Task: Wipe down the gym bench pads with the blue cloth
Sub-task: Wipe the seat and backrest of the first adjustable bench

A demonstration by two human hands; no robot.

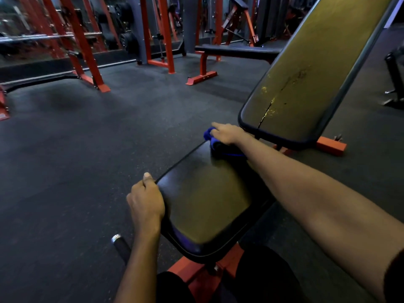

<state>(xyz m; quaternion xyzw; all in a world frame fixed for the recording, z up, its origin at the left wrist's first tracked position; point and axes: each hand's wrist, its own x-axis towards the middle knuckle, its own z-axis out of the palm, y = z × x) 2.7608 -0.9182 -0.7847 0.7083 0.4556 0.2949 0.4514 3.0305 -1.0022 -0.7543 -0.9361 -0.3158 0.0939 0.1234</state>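
blue cloth mostly hidden under right hand, far seat-pad edge | fingers closed on it | left hand curled gripping pad's left edge

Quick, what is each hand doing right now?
Left hand: closed, gripping the seat pad at its left edge.
Right hand: closed on the blue cloth, pressing it on the pad's far end.

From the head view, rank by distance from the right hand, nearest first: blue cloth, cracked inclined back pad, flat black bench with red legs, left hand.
From the right hand:
1. Blue cloth, under it, on the seat pad's far end.
2. Cracked inclined back pad, just right.
3. Left hand, gripping the seat's near-left edge.
4. Flat black bench with red legs, far behind.
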